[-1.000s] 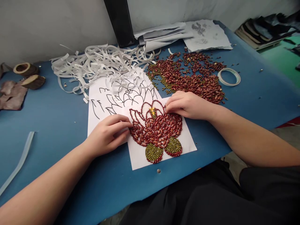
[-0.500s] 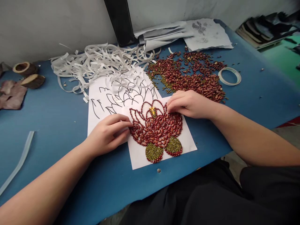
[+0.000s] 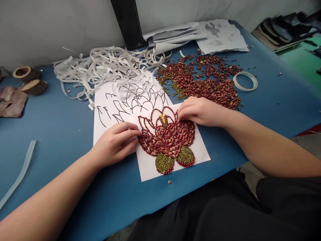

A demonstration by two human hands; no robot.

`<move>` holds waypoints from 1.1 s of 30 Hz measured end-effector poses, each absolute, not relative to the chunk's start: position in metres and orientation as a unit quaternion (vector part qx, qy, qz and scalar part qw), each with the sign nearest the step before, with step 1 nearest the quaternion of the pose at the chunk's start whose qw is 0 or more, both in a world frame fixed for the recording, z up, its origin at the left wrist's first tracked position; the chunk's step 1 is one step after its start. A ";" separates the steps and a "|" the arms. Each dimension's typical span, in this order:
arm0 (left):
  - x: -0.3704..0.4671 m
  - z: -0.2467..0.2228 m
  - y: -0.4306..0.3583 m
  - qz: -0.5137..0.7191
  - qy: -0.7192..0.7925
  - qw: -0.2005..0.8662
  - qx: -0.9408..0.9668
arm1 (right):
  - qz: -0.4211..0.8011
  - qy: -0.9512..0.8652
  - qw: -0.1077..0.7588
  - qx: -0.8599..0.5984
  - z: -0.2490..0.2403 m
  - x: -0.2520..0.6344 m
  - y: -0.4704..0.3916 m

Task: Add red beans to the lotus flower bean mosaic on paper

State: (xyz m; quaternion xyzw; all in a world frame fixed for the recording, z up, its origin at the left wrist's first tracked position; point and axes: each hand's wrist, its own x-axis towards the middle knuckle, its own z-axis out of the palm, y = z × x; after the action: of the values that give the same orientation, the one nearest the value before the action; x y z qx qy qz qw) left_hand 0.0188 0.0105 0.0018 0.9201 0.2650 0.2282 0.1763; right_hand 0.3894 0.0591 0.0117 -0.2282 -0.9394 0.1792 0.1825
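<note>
At the left edge of the bean flower (image 3: 168, 139), the left hand (image 3: 117, 143) has bent fingers. The flower, on white paper (image 3: 147, 169), looks the same as a second ago, so nothing new seems done. At its upper right, the right hand (image 3: 197, 111) has barely moved, fingertips bunched. I can't tell if either hand pinches anything.

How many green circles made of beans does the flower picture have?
2. One round green-bean patch sits below the red-bean flower, on the left; the other green-bean patch is on the right.
</note>
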 end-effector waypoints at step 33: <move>0.021 0.007 0.011 0.220 0.284 0.190 0.914 | 0.191 -0.935 0.193 -0.227 0.011 0.383 0.050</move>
State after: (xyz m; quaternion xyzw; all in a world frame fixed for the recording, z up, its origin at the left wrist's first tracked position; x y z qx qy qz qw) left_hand 0.0213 0.0107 0.0065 0.9138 0.2836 0.2200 0.1901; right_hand 0.3826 0.0503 0.0112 -0.2269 -0.9352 0.1912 0.1931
